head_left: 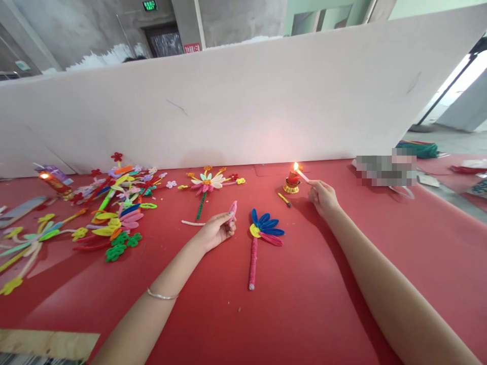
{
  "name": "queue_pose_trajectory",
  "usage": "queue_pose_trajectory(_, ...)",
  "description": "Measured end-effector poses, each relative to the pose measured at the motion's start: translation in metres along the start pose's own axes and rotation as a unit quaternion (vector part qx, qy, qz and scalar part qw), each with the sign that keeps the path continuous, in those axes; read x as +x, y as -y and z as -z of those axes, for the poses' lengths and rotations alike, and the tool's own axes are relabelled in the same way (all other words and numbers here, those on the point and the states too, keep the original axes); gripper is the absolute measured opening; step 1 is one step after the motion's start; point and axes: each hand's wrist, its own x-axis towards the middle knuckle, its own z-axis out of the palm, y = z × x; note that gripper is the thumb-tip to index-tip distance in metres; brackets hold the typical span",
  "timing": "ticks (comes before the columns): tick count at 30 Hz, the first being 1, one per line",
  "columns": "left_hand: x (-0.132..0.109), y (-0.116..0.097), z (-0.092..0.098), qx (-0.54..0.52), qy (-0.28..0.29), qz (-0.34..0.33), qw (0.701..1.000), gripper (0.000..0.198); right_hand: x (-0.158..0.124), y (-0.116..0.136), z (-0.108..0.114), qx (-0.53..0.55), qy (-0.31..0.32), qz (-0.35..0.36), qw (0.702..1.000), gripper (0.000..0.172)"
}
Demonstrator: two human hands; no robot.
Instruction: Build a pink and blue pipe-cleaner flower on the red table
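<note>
My left hand pinches a pink pipe-cleaner petal upright between thumb and fingers. In my right hand is a thin pale stick, perhaps a glue stick, its tip at the flame of a red candle. The candle stands in a small gold holder. Between my forearms lies a pipe-cleaner flower with a yellow centre, several blue petals, a deep pink petal and a pink wrapped stem. A short yellow-and-black piece rests just below the candle holder.
A finished-looking flower with a green stem lies near the white partition. Many coloured pipe-cleaner pieces are heaped at left. Another lit candle burns beyond them. A wood strip lies at the red table's front left.
</note>
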Motion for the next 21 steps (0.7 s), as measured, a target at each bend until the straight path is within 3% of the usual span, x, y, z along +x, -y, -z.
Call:
queue_pose_trajectory(15, -0.0002, -0.0001, -0.0003, 0.000, 0.001, -0.001, 1.000, 0.016, -0.0016, 0.0036, -0.0024, -0.013, -0.009, -0.013, 1.000, 0.014)
queue_pose_trajectory(21, 0.0012, 0.0015, 0.0019, 0.016, 0.003, -0.008, 1.000, 0.014, -0.0022, 0.0050, 0.0024, -0.012, 0.068, -0.037, 0.997, 0.011)
